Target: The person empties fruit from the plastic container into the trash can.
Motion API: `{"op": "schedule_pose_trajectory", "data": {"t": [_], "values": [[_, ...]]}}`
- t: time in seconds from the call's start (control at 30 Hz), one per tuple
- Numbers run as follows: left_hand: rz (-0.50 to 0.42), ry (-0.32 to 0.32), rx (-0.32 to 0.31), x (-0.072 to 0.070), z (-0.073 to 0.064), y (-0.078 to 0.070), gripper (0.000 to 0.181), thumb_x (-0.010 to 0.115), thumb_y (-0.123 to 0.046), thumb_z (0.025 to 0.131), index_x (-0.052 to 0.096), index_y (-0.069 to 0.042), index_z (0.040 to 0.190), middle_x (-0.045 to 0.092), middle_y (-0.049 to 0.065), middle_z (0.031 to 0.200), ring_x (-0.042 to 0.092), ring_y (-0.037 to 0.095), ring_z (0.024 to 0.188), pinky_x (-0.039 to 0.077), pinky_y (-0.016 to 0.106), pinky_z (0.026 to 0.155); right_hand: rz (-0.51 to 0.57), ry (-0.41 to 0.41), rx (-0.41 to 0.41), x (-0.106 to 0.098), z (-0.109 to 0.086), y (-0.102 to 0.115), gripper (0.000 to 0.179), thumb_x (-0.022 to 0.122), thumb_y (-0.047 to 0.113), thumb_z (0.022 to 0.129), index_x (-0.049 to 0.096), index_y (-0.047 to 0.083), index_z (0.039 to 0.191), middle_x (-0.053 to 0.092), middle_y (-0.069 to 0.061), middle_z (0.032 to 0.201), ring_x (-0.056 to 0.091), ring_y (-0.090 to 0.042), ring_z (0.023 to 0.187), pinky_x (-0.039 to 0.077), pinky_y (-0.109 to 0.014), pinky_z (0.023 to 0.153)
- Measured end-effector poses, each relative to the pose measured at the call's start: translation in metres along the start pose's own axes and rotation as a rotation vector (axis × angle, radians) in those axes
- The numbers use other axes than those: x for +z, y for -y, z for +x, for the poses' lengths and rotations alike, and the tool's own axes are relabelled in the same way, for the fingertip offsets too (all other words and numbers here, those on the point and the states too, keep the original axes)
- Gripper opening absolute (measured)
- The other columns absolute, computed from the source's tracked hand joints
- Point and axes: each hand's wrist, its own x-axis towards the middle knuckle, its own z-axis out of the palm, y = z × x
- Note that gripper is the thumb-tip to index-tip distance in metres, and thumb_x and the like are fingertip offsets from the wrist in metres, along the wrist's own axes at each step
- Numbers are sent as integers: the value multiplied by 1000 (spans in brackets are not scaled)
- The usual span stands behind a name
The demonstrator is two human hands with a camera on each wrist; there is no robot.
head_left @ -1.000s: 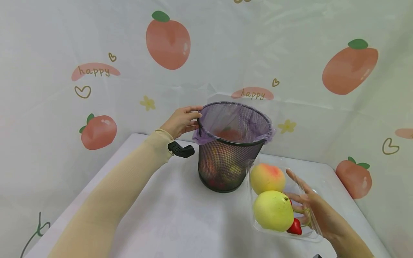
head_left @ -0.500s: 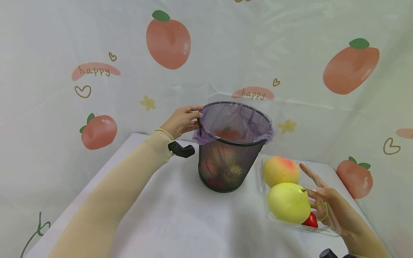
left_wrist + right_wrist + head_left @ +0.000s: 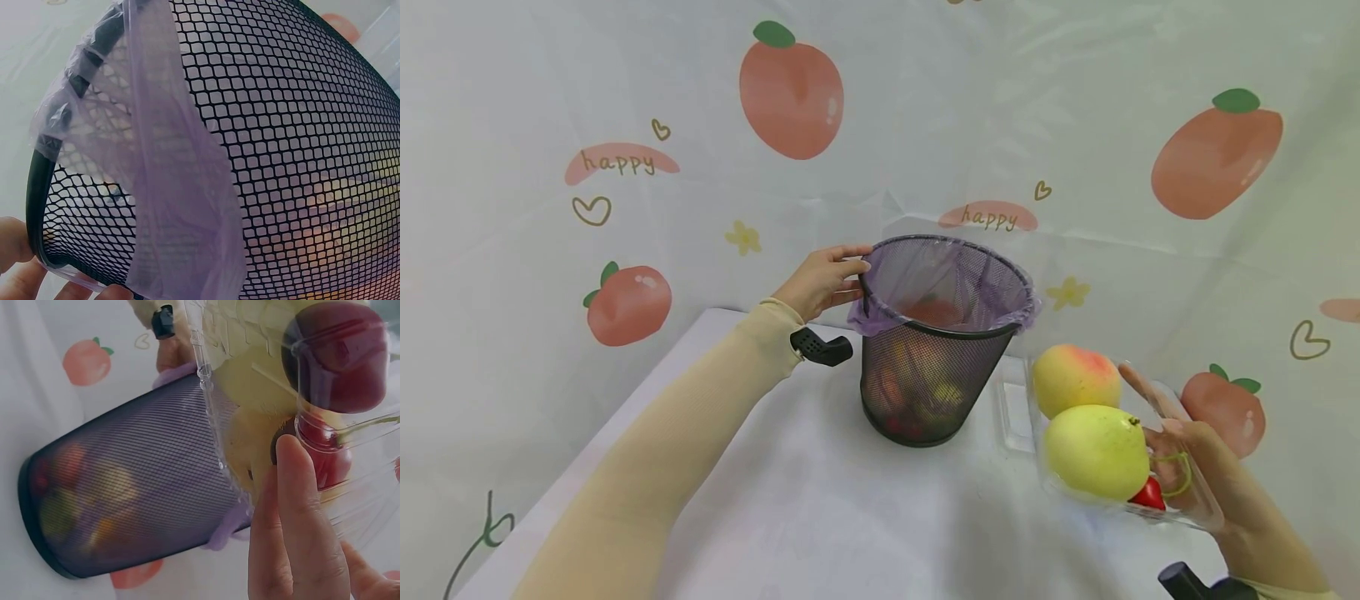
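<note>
My left hand (image 3: pixel 822 280) grips the black rim of a mesh wastebasket (image 3: pixel 917 379) lined with a purple bag (image 3: pixel 951 275); in the left wrist view its fingertips (image 3: pixel 19 240) show at that rim. A clear plastic box (image 3: pixel 199 353) is held in my right hand (image 3: pixel 1206 458), at the right and raised, with fingers behind and beneath it. In it lie a peach (image 3: pixel 1075 379), a yellow pear (image 3: pixel 1097 452) and red cherries (image 3: pixel 1148 494). Dark red cherries (image 3: pixel 337 356) show through the plastic in the right wrist view, near two straight fingers.
Several fruits (image 3: pixel 917 400) lie inside the wastebasket, seen dimly through the mesh. A flat clear plastic piece (image 3: pixel 1017 410) shows between the wastebasket and the box. The white table (image 3: pixel 850 517) is backed by a curtain (image 3: pixel 925 100) printed with peaches.
My right hand has moved the clear box to the right and somewhat farther back, away from the wastebasket. The clear plastic piece has come into view. My left hand stays on the rim.
</note>
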Motion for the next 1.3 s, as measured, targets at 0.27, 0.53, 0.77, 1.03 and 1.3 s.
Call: {"op": "schedule_pose_trajectory", "data": {"t": [0.27, 0.53, 0.77, 1.03, 1.3], "values": [[-7, -6, 1, 1, 1, 0, 40, 57, -13, 98, 54, -18, 138, 52, 1, 121, 54, 14, 94, 51, 29, 91, 69, 7, -9, 2, 0, 10, 61, 7, 19, 98, 19, 42, 153, 52, -24, 136, 57, -38, 120, 53, -35, 94], [-17, -5, -8, 0, 2, 0, 40, 57, -12, 98, 55, -18, 138, 51, 2, 123, 54, 16, 96, 48, 34, 100, 217, 92, -19, 0, 5, 16, 60, 13, 17, 97, 23, 39, 152, 43, -27, 141, 48, -43, 127, 38, -51, 109], [-16, -7, -13, 1, 1, -1, 41, 57, -12, 98, 54, -17, 138, 52, 2, 124, 56, 17, 97, 53, 25, 85, 180, 129, -19, -6, 10, 25, 58, 7, 22, 98, 21, 38, 152, 48, -31, 133, 56, -41, 117, 48, -47, 100], [-30, -10, -18, 2, 2, -1, 40, 58, -12, 98, 55, -18, 137, 52, 2, 124, 55, 18, 98, 53, 25, 84, 208, 118, -22, -5, 16, 38, 57, 12, 18, 100, 23, 37, 153, 38, -25, 147, 49, -46, 126, 44, -50, 104], [-29, -12, -27, 1, 4, 0, 40, 57, -13, 98, 55, -19, 138, 51, 1, 122, 55, 17, 98, 53, 25, 85, 157, 99, -8, -8, 18, 47, 57, 14, 18, 100, 22, 37, 153, 38, -16, 147, 51, -42, 124, 42, -50, 104]]}}
